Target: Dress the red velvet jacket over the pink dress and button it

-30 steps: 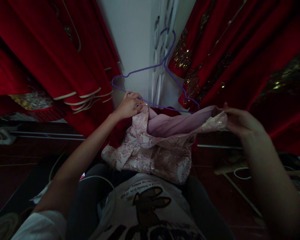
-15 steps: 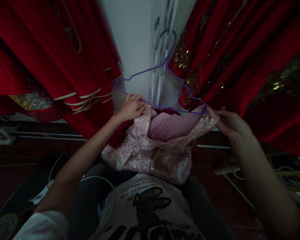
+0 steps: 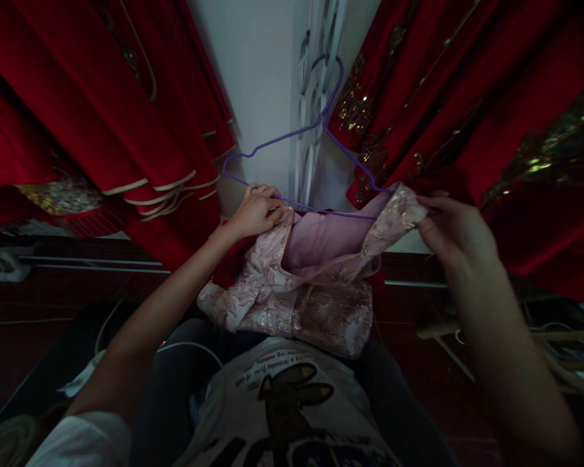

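Observation:
A pink brocade dress (image 3: pixel 331 314) with gold-toned flowers and a plain pink lining (image 3: pixel 321 239) lies across my lap, its neck opening facing up. Above it stands a thin purple clothes hanger (image 3: pixel 287 137), its hook up at a white metal frame. My left hand (image 3: pixel 261 211) is closed over the left part of the hanger's lower bar, its fingertips against the dress's left shoulder. With my right hand (image 3: pixel 450 227) I pinch the right shoulder of the dress. That shoulder covers the hanger's right end.
Red garments (image 3: pixel 175 130) with pale edging hang on the left, and red ones with gold sequins (image 3: pixel 357 107) on the right. A white scrolled metal frame (image 3: pixel 316 97) stands between them. A wooden stool or rack piece (image 3: pixel 438 327) is at lower right. A white cable (image 3: pixel 194 346) crosses my lap.
My right hand has drawn the dress's right shoulder up over the hanger's right end, which showed in front of the cloth before. My left hand has stayed in place.

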The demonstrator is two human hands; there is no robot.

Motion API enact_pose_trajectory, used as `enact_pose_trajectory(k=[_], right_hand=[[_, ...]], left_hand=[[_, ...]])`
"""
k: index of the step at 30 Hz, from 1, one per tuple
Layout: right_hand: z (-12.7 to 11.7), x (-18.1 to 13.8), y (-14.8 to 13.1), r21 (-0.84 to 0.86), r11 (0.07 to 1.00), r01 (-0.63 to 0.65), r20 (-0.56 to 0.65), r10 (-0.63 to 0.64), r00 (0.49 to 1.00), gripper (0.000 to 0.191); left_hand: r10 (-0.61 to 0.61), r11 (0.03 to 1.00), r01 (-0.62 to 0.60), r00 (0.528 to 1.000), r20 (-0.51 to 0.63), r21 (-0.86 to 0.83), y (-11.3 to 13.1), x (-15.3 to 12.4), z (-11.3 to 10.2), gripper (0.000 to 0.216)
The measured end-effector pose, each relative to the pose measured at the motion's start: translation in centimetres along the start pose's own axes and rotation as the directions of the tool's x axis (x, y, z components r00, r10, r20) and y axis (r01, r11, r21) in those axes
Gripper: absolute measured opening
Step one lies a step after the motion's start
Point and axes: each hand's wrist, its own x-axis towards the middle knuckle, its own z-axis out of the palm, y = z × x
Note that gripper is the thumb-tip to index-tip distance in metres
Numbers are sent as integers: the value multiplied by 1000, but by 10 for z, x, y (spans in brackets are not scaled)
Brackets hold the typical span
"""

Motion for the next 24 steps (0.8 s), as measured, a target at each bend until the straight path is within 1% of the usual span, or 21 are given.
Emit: enact_pose_trajectory(k=[2, 4, 7, 9, 11, 12, 13, 14, 15, 16, 17, 18, 20, 22, 24], right_hand=[[10, -18, 7, -28, 999, 39, 72, -37, 997, 25], [17, -37, 13, -48, 992, 119, 125, -112, 986, 26], [18, -63, 21, -63, 980, 188, 155, -176, 972, 31], [11, -75, 30, -65, 975, 214, 108, -207, 972, 37], [1, -83, 41, -53, 967, 248, -16, -250, 968, 40], [-4, -85, 46, -59, 969, 239, -64, -243, 968, 37], [-8, -86, 50, -78, 977, 199, -78, -205, 976, 31], [-11, -86, 53, -115, 983, 143, -52, -150, 987, 23], [-13, -85, 54, -167, 982, 91, 6, -91, 996, 17], [-13, -83, 52, -231, 971, 66, 74, -50, 996, 15], [-12, -80, 49, -296, 952, 81, 134, -43, 990, 16], [-9, -74, 44, -354, 926, 133, 177, -73, 981, 18], [-1, -59, 31, -453, 842, 294, 236, -205, 950, 20], [9, -39, 17, -522, 733, 437, 298, -324, 898, 17], [18, -20, 6, -572, 617, 541, 389, -377, 841, 18]], left_hand=[[-10, 1000, 10, 1000, -6, 4, 8, 1, 4, 31], [-17, 1000, 17, 1000, -8, 10, 13, 1, 6, 32], [-23, 999, 24, 1000, -16, 28, 15, 1, 4, 33], [-26, 999, 27, 999, -24, 45, 13, -1, 2, 34], [-21, 998, 22, 999, -29, 53, 10, -2, 0, 34], [-16, 998, 18, 999, -31, 52, 9, -3, -1, 35], [-12, 999, 14, 999, -35, 51, 8, -3, -1, 35], [-9, 999, 11, 999, -40, 50, 7, -3, 0, 35], [-6, 999, 9, 999, -45, 49, 7, -3, 0, 35], [-3, 999, 5, 999, -48, 47, 7, -3, 1, 35], [-1, 999, 3, 999, -47, 43, 7, -2, 1, 35], [0, 999, 1, 999, -43, 39, 8, -2, 2, 35], [0, 999, 1, 1000, -30, 37, 11, -1, 3, 35], [10, 999, -9, 1000, -15, 38, 17, 0, 4, 35], [23, 999, -22, 1000, -3, 46, 25, 0, 6, 35]])
